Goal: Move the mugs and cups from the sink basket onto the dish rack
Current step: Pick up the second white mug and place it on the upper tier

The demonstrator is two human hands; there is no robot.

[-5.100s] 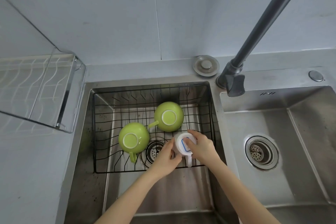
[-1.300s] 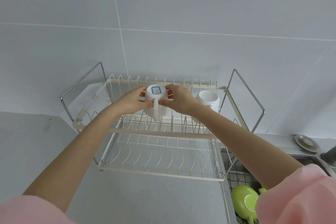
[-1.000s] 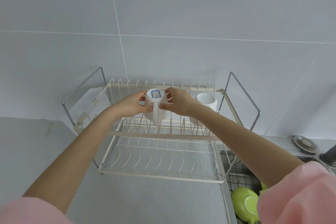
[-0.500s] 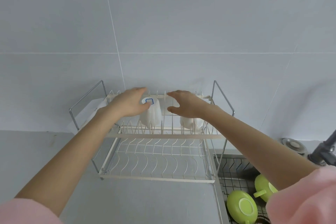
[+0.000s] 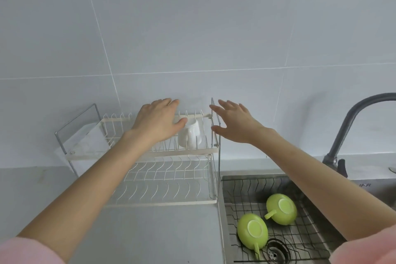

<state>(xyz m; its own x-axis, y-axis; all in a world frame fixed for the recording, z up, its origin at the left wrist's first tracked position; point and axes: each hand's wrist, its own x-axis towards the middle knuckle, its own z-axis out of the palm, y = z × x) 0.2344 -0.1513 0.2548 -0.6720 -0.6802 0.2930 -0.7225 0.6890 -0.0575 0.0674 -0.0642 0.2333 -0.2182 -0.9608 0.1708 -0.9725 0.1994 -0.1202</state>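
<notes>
A white mug (image 5: 190, 135) stands upside down at the right end of the upper tier of the cream wire dish rack (image 5: 162, 202). My left hand (image 5: 158, 121) hovers open over that tier, its thumb near the mug, and hides the rack just left of it. To the right of the rack's metal side frame, my right hand (image 5: 234, 122) is open and holds nothing. Two green mugs (image 5: 252, 231) (image 5: 281, 209) lie upside down in the black wire sink basket (image 5: 252, 181).
A dark curved faucet (image 5: 353, 118) rises at the right behind the steel sink. The sink drain (image 5: 276, 251) sits under the basket's front. Grey counter lies left and in front of the rack, with a tiled wall behind.
Both hands have let go of the labelled white mug on the upper tier and spread open. The right hand has moved right, past the rack's side frame. The view swung right toward the sink.
</notes>
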